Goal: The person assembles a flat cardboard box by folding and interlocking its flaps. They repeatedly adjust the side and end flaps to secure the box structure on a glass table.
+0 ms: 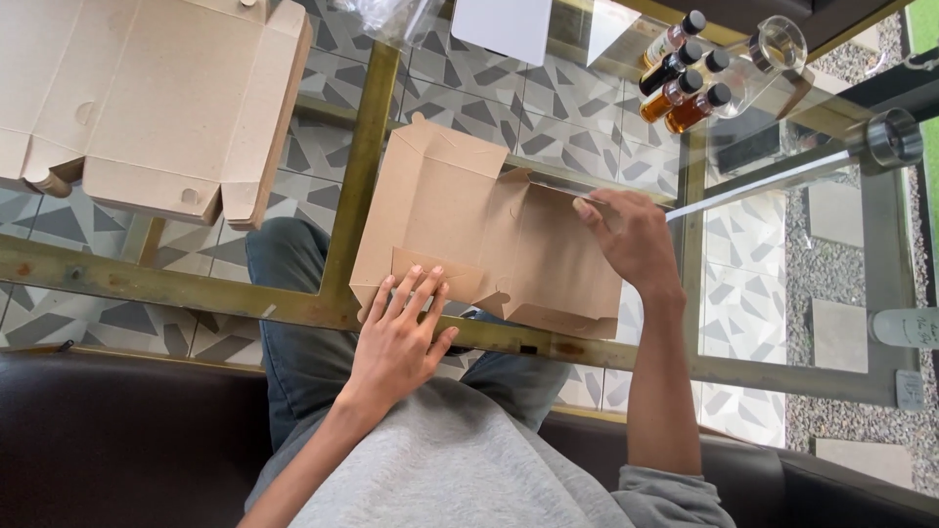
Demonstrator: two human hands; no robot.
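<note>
Box in hand: a flat brown cardboard box (469, 230), partly folded, lies on the glass table (753, 303) at the middle of the view, with one end flap standing up at its far edge.
Left hand (401, 337): open, fingers spread flat, pressing down on the near flap of the cardboard box; it grips nothing.
Right hand (631, 240): fingers bent and pinched on the right side panel of the cardboard box, at that panel's top edge.
Stack of blanks (147, 98): more flat brown cardboard, unfolded, well apart to the far left of the cardboard box, hanging partly over the table frame.
Small bottles (685, 73): several dark-capped bottles with amber and red liquid, lying together to the far right of the cardboard box.
Glass jar (773, 59): clear, on its side, just beside the small bottles.
White sheet (504, 24): beyond the cardboard box, at the top edge of the view.
Sofa (117, 440): dark, on the near side of the cardboard box, under the person.
</note>
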